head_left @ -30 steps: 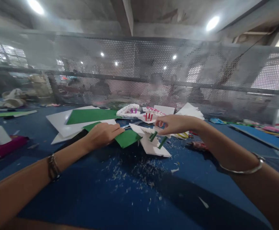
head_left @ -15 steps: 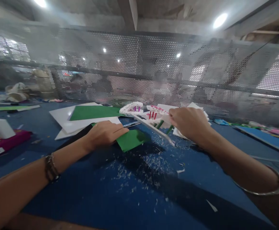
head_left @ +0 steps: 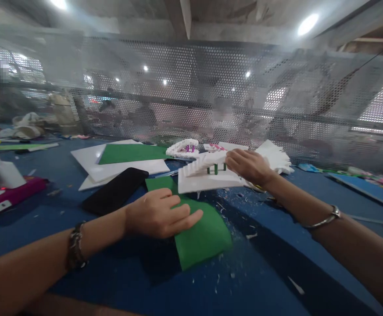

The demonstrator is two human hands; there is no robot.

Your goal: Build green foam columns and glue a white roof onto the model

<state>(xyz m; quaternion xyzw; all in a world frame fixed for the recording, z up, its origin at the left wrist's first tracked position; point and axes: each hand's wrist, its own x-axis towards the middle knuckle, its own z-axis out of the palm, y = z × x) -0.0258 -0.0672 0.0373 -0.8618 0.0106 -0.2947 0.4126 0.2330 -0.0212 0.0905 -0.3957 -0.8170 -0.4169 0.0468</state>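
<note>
Green sheet (head_left: 204, 235), smooth and gently bowed, spreads beneath the left hand (head_left: 165, 213).

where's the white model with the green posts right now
In the head view, the model is just right of centre, its right end at the right hand, beyond the green sheet under the left hand.
</note>
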